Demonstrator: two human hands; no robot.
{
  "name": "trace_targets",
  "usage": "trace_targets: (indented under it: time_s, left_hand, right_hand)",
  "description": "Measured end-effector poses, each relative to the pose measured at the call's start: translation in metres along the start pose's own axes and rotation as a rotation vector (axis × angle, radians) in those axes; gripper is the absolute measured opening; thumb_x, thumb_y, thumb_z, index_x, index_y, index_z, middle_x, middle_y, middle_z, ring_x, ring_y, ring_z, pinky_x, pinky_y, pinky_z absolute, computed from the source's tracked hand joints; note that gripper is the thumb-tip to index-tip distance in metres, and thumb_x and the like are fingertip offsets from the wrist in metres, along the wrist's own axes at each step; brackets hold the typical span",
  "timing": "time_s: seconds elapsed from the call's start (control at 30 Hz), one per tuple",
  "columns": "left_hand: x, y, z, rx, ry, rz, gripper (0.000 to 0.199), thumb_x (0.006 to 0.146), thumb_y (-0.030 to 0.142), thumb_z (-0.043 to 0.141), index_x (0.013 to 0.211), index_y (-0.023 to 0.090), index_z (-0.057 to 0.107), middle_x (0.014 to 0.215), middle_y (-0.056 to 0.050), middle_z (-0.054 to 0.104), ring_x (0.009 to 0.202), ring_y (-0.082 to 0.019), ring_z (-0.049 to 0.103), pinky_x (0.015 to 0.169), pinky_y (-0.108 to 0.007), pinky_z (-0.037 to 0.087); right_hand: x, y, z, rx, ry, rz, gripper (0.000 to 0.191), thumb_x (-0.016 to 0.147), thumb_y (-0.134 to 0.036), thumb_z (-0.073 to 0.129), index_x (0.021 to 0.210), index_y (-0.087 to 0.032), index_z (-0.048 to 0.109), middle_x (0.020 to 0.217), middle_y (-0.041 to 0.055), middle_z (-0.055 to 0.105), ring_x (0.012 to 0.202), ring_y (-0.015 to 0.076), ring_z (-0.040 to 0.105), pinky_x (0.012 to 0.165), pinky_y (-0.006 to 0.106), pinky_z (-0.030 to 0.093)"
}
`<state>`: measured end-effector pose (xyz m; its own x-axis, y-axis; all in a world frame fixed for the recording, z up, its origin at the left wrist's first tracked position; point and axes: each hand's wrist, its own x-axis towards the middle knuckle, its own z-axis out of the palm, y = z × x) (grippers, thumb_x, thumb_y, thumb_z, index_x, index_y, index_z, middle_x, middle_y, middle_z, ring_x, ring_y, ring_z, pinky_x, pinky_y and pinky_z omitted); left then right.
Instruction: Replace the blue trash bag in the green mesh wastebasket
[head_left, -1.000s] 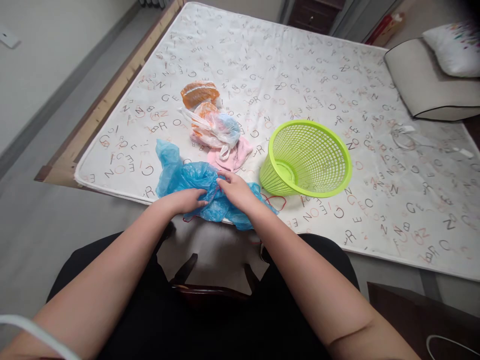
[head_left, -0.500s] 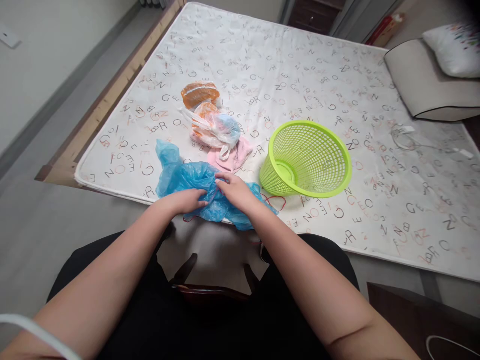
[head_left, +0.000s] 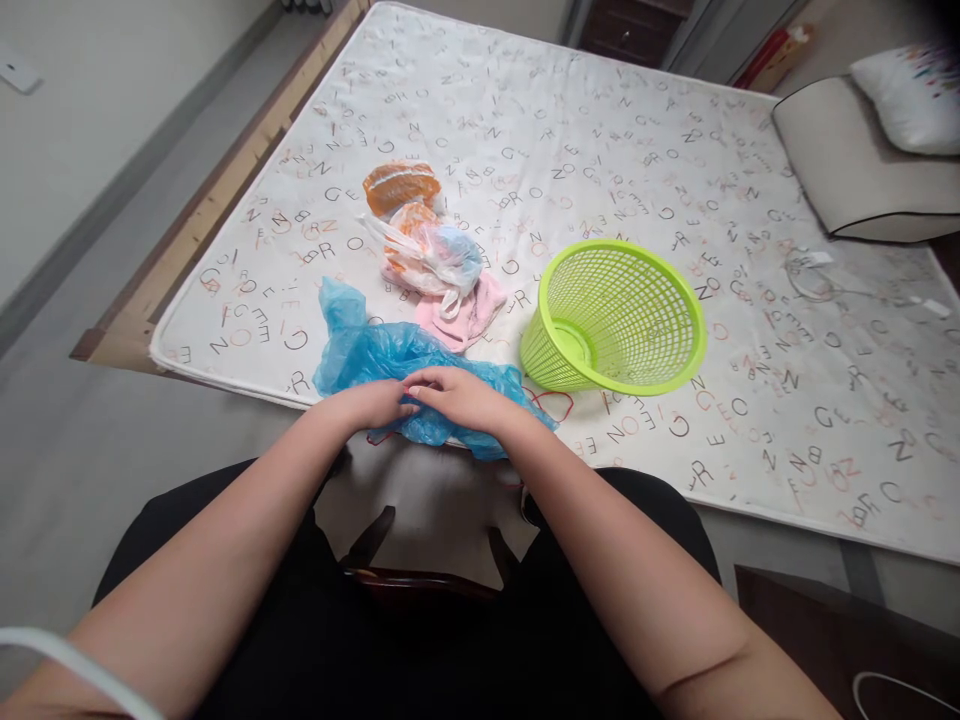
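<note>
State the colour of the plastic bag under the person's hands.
The plastic bag is blue, paler at its upper-left end, as the head view shows.

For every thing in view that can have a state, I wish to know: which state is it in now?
Blue plastic bag: crumpled, spread at the edge of the mattress.
Left hand: fingers bent, at the bag; grip unclear.
Right hand: fingers bent, seen overlapping the left hand.
Green basket: open at the top.
Orange bag: bunched up.
Pink cloth: rumpled, partly covered.
White-and-orange bag: crumpled.
Dark drawer: shut.
</note>
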<state>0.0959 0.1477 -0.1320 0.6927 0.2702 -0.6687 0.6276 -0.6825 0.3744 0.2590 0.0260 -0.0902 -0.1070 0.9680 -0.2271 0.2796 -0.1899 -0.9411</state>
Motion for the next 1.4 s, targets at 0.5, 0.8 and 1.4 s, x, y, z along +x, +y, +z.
trace_targets:
  time_s: [0.5,0.8,1.4]
  left_hand:
    - [0.001,-0.001,0.001,0.029,-0.014,0.028,0.049,0.096,0.046,0.049,0.134,0.018,0.06,0.14,-0.015,0.063,0.123,-0.03,0.062,0.105,-0.04,0.047]
    - [-0.001,0.002,-0.001,0.048,-0.026,0.02,0.053,0.096,0.049,0.047,0.137,0.017,0.058,0.136,-0.016,0.065,0.12,-0.032,0.064,0.102,-0.04,0.049]
    - [-0.006,0.007,-0.015,0.062,0.113,-0.067,0.037,0.096,0.036,0.044,0.12,0.018,0.065,0.12,-0.015,0.072,0.108,-0.032,0.068,0.091,-0.039,0.051]
  right_hand:
    - [0.003,0.009,0.002,0.047,0.042,0.059,0.029,0.096,-0.029,0.053,0.12,-0.02,0.067,0.093,0.0018,0.071,0.084,0.0145,0.064,0.077,0.028,0.05]
    - [0.0,-0.002,-0.003,-0.076,0.036,0.117,0.027,0.092,-0.025,0.061,0.116,-0.019,0.069,0.069,-0.005,0.054,0.064,0.0101,0.047,0.065,0.025,0.037]
    - [0.006,0.0,-0.017,0.519,0.533,-0.03,0.039,0.09,-0.03,0.053,0.129,-0.025,0.056,0.129,0.0053,0.065,0.069,0.0086,0.063,0.072,0.027,0.057]
